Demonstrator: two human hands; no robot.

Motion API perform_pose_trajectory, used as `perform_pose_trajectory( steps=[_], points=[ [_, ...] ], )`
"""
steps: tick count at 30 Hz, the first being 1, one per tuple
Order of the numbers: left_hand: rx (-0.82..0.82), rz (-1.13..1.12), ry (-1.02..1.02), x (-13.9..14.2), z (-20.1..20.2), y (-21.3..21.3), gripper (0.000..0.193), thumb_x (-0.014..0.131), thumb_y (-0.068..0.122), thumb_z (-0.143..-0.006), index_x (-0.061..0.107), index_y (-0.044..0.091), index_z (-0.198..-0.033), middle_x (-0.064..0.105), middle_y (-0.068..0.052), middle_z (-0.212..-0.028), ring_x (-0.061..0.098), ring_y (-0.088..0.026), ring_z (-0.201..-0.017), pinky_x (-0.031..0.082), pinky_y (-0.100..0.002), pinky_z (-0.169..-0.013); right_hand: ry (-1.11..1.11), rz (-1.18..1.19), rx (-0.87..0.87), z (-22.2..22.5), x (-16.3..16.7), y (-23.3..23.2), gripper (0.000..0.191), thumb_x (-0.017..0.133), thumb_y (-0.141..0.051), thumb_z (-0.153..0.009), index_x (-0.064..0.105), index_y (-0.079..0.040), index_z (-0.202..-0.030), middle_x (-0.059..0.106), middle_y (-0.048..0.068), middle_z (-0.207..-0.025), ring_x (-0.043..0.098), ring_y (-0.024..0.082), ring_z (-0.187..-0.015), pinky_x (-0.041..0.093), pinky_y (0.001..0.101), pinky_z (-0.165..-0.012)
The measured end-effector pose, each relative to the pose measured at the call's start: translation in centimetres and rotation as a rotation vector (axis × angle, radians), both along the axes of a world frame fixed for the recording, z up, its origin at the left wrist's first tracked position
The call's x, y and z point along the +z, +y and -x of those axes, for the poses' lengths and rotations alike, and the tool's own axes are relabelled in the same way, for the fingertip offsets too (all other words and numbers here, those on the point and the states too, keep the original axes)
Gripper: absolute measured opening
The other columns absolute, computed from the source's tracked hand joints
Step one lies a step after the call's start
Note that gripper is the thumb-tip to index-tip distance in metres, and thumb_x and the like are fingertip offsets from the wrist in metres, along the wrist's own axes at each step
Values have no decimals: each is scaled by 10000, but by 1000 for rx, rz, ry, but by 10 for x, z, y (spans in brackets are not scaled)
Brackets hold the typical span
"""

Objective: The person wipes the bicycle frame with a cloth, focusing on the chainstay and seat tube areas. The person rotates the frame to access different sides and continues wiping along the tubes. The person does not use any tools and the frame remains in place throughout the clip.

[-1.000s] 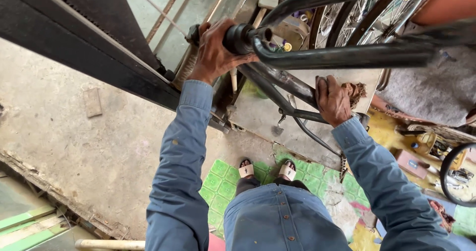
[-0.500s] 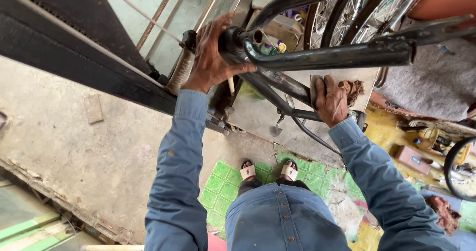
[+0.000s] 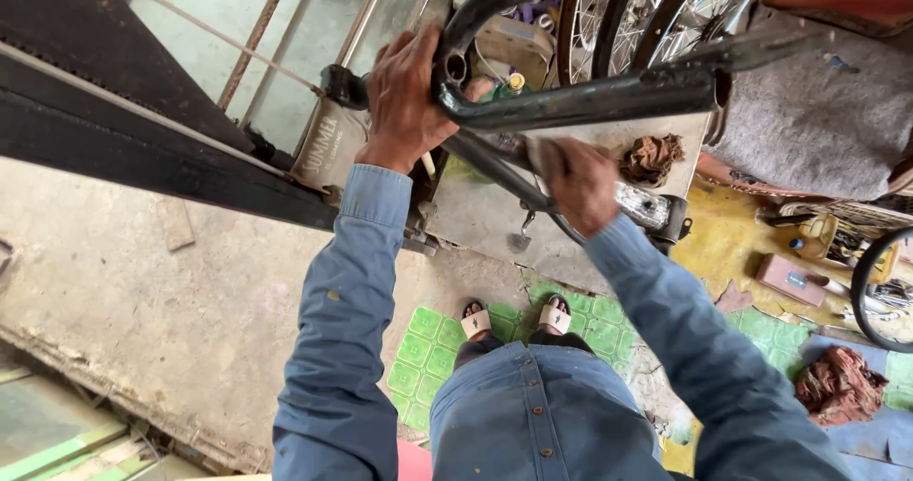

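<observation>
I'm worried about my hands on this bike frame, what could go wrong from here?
The left hand grips the black bicycle frame right at an open tube end, so a slip could scrape or pinch the fingers. The right hand holds a lower tube close to a metal bracket, which could catch the knuckles. The feet wear open sandals directly below; a dropped frame might hit them.

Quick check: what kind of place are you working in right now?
Most likely a bicycle repair workshop: spoked bicycle wheels stand behind, both hands hold a black tubular metal bicycle frame, and a dirty brown rag lies on the workbench.
</observation>
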State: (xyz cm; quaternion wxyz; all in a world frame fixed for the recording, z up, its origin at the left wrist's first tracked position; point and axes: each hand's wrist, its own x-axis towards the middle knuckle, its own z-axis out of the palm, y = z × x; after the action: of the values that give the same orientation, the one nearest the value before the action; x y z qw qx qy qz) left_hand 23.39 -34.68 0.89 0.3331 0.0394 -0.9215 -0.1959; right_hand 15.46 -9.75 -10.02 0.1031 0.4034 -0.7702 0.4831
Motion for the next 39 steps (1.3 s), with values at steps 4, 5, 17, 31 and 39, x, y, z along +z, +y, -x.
perform_pose_trajectory(
  steps=[4,5,17,31,39],
  points=[
    [22,25,-26,-2,1,-1,364,765,386,-1031,588,77,-1106,668,-66,-902,656,-284,-942,514,-469,-970,105,-150,-120,-5,-4,-33,112,615,-117,-1036,705,-55,-1012,731,159,-799,683,321,-626,546,459,-577],
    [25,21,-54,-3,1,-2,303,742,347,-1052,587,88,-1083,674,-60,-914,657,-282,-946,516,-467,-972,110,-139,-118,-6,-4,-32,113,619,-147,-1055,698,-73,-1026,727,161,-805,688,329,-639,549,461,-576],
    [137,-60,154,-56,-48,-12,970,703,649,-958,228,93,-1595,391,-166,-1570,382,-342,-1491,287,-523,-1297,40,-244,-83,-2,11,-4,279,524,-245,-1118,628,-93,-1327,630,172,-596,609,357,-441,475,497,-426],
    [571,64,-159,-52,-83,-54,624,781,-28,-848,531,29,-1416,585,-150,-1426,543,-355,-1271,473,-479,-1120,-149,-367,-7,15,2,-1,311,491,-303,-1138,680,-57,-1157,637,231,-639,623,402,-476,496,532,-488],
    [601,97,-151,-42,-75,-61,519,793,-62,-810,649,15,-1303,703,-147,-1251,629,-348,-1075,568,-442,-974,-46,-360,-71,12,3,-7,288,511,-271,-1131,672,-32,-1134,613,245,-601,606,429,-484,480,535,-474]
  ],
)
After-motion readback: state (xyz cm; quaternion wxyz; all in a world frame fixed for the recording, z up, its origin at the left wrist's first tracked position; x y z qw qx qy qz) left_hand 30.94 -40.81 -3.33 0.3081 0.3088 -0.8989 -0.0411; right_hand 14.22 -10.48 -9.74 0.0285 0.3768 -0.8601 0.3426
